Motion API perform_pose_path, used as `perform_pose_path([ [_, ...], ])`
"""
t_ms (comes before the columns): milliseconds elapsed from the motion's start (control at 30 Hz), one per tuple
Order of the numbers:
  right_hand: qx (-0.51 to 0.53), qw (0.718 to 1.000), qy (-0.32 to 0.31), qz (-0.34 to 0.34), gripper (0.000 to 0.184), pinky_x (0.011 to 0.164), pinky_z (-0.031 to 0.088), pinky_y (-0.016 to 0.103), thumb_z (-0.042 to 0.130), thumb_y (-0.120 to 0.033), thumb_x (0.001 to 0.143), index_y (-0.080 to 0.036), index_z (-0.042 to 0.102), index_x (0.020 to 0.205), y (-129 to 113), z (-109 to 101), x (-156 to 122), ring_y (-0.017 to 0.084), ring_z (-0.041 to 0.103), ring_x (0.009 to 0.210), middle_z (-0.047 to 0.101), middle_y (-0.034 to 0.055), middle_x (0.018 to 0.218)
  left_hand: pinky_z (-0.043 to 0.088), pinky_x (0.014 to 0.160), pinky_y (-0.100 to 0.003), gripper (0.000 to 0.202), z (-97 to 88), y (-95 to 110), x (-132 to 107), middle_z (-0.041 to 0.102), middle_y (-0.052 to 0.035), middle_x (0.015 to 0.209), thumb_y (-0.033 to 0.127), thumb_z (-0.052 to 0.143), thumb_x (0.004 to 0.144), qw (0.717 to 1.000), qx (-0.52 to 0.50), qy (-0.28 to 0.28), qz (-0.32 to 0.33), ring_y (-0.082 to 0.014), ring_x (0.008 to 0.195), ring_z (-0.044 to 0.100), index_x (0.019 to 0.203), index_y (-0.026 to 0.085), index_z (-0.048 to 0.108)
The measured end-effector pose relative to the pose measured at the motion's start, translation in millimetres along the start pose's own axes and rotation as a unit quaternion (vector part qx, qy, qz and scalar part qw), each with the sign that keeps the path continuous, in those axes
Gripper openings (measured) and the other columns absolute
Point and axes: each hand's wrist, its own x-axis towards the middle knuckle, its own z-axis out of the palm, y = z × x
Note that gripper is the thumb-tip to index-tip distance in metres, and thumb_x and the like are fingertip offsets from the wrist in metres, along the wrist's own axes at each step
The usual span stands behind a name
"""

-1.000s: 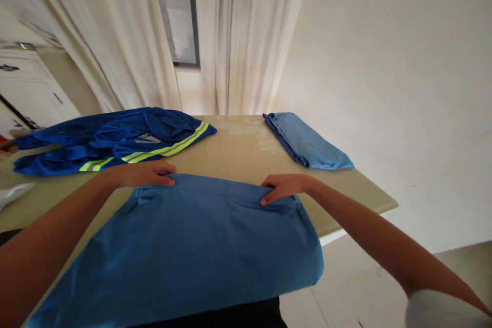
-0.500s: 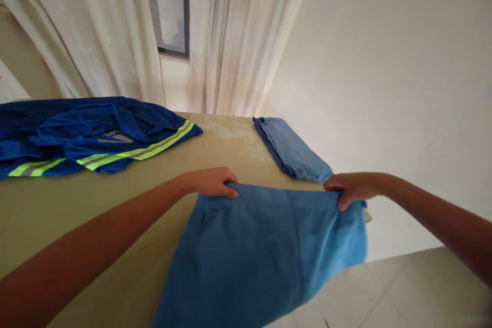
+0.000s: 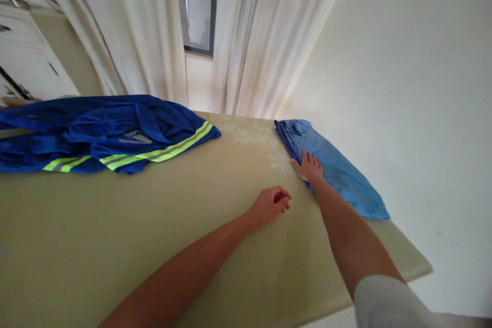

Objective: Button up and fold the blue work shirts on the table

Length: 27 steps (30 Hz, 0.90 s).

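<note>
A stack of folded light blue cloth (image 3: 338, 171) lies along the right edge of the beige table (image 3: 154, 225). My right hand (image 3: 308, 166) rests flat on the near left part of that stack, fingers stretched out. My left hand (image 3: 270, 205) hovers over the bare tabletop just left of the stack, its fingers curled loosely with nothing in them. A crumpled dark blue garment with yellow-green and grey stripes (image 3: 103, 133) lies at the table's far left.
White curtains (image 3: 253, 36) and a window (image 3: 198, 5) stand behind the table. A white cabinet (image 3: 26, 61) is at the far left. The table's right edge drops off to a pale floor and wall.
The blue cloth that both hands held by its top edge now lies on the folded stack at the right. Both hands have let go; the right one rests on the stack.
</note>
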Motion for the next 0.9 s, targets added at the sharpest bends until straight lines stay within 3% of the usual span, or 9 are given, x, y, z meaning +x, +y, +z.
perform_pose_path([
  [133, -0.057, 0.997, 0.007, 0.05, 0.073, 0.126, 0.024, 0.062, 0.045, -0.053, 0.102, -0.015, 0.038, 0.164, 11, 24, -10, 0.041, 0.037, 0.155, 0.035, 0.0241, 0.17, 0.05, 0.077, -0.04, 0.04, 5.1, -4, -14, 0.074, -0.0193, 0.108, 0.036, 0.038, 0.104, 0.999, 0.037, -0.003, 0.035, -0.0189, 0.095, 0.071, 0.13, 0.02, 0.063],
  [300, -0.028, 0.995, -0.036, -0.088, 0.059, 0.128, 0.031, 0.051, 0.045, -0.044, 0.102, -0.017, 0.056, 0.153, -25, 22, -41, 0.033, 0.046, 0.152, 0.049, 0.018, 0.163, 0.053, 0.09, -0.038, 0.032, -33.5, 3, -31, 0.075, -0.0144, 0.112, 0.026, 0.051, 0.098, 0.985, 0.155, 0.043, 0.068, -0.0203, 0.097, 0.07, 0.125, 0.02, 0.068],
  [400, 0.003, 0.989, -0.051, -0.139, 0.062, 0.129, 0.03, 0.052, 0.042, -0.05, 0.103, -0.02, 0.051, 0.157, -64, 46, -81, 0.03, 0.041, 0.156, 0.046, 0.0149, 0.166, 0.046, 0.111, -0.046, 0.037, -111.6, 0, -67, 0.07, -0.0186, 0.132, 0.022, 0.057, 0.093, 0.93, 0.327, 0.161, 0.042, -0.0289, 0.123, 0.064, 0.127, 0.017, 0.069],
  [567, -0.007, 0.993, -0.016, -0.117, 0.066, 0.129, 0.025, 0.057, 0.036, -0.053, 0.105, -0.019, 0.047, 0.16, -98, 64, -115, 0.034, 0.038, 0.157, 0.039, 0.0165, 0.17, 0.028, 0.121, -0.06, 0.058, -274.1, -23, -167, 0.042, -0.0219, 0.166, 0.026, 0.059, 0.093, 0.724, 0.517, 0.437, -0.131, -0.0418, 0.153, 0.036, 0.151, 0.017, 0.056],
  [600, -0.006, 0.993, -0.013, -0.117, 0.065, 0.129, 0.026, 0.057, 0.037, -0.053, 0.105, -0.019, 0.048, 0.159, -99, 63, -115, 0.033, 0.04, 0.156, 0.041, 0.0164, 0.169, 0.03, 0.119, -0.061, 0.055, -299.5, -29, -187, 0.047, -0.0233, 0.162, 0.033, 0.06, 0.094, 0.701, 0.518, 0.459, -0.173, -0.0446, 0.151, 0.039, 0.147, 0.017, 0.059],
  [667, -0.003, 0.993, -0.003, -0.116, 0.064, 0.128, 0.027, 0.055, 0.039, -0.052, 0.104, -0.019, 0.05, 0.158, -98, 59, -112, 0.033, 0.042, 0.155, 0.044, 0.0162, 0.167, 0.04, 0.111, -0.057, 0.042, -334.1, -38, -216, 0.066, -0.0217, 0.141, 0.039, 0.052, 0.099, 0.713, 0.5, 0.42, -0.258, -0.0432, 0.132, 0.059, 0.13, 0.019, 0.073],
  [767, 0.002, 0.993, 0.01, -0.117, 0.063, 0.127, 0.03, 0.055, 0.042, -0.051, 0.103, -0.018, 0.053, 0.156, -95, 57, -109, 0.033, 0.046, 0.152, 0.048, 0.0165, 0.164, 0.04, 0.111, -0.052, 0.04, -338.0, -35, -227, 0.076, -0.0145, 0.12, 0.034, 0.04, 0.104, 0.726, 0.511, 0.401, -0.226, -0.0343, 0.114, 0.07, 0.11, 0.023, 0.079],
  [833, 0.007, 0.992, 0.018, -0.121, 0.062, 0.126, 0.032, 0.055, 0.044, -0.051, 0.103, -0.018, 0.054, 0.154, -95, 59, -108, 0.033, 0.048, 0.15, 0.05, 0.0173, 0.163, 0.034, 0.118, -0.052, 0.037, -308.5, -20, -216, 0.077, -0.0115, 0.119, 0.03, 0.041, 0.104, 0.739, 0.507, 0.426, -0.127, -0.0308, 0.117, 0.068, 0.106, 0.022, 0.077],
  [900, 0.012, 0.992, 0.028, -0.125, 0.061, 0.126, 0.033, 0.055, 0.044, -0.05, 0.103, -0.017, 0.057, 0.152, -96, 61, -109, 0.033, 0.049, 0.149, 0.051, 0.0174, 0.161, 0.037, 0.116, -0.05, 0.036, -259.1, 3, -199, 0.078, -0.0106, 0.116, 0.028, 0.04, 0.106, 0.793, 0.448, 0.411, -0.033, -0.0276, 0.113, 0.068, 0.106, 0.019, 0.075],
])
